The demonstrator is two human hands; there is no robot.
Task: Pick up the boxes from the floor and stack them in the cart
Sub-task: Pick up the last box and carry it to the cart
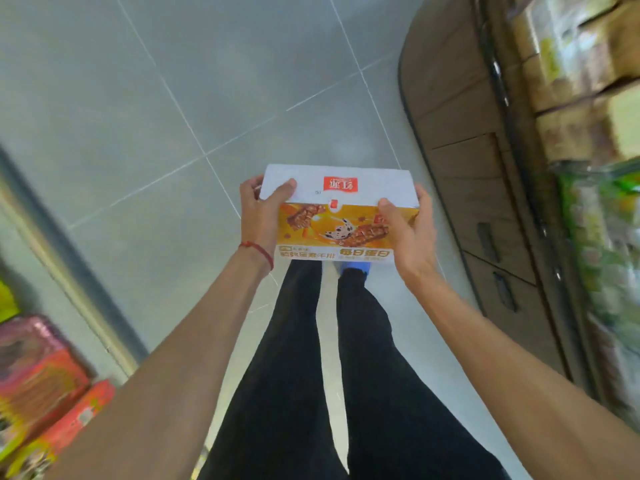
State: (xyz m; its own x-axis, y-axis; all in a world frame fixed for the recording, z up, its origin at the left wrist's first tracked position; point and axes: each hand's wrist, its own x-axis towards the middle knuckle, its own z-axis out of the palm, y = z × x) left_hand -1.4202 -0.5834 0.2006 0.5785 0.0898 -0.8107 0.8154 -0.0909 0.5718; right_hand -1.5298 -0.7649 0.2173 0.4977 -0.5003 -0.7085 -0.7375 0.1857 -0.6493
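A flat snack box (pixel 337 211), white on top with a red logo and orange with chocolate-bar pictures on the side facing me, is held in the air in front of my legs. My left hand (pixel 261 214) grips its left end, thumb on the white top. My right hand (pixel 408 230) grips its right end, thumb on the orange face. A red cord is tied round my left wrist. No cart is in view.
Grey tiled floor (pixel 207 81) stretches ahead and to the left. A brown shelf unit (pixel 460 140) with blurred packaged goods runs down the right side. Red and pink packages (pixel 38 375) sit at the lower left beside a grey shelf edge.
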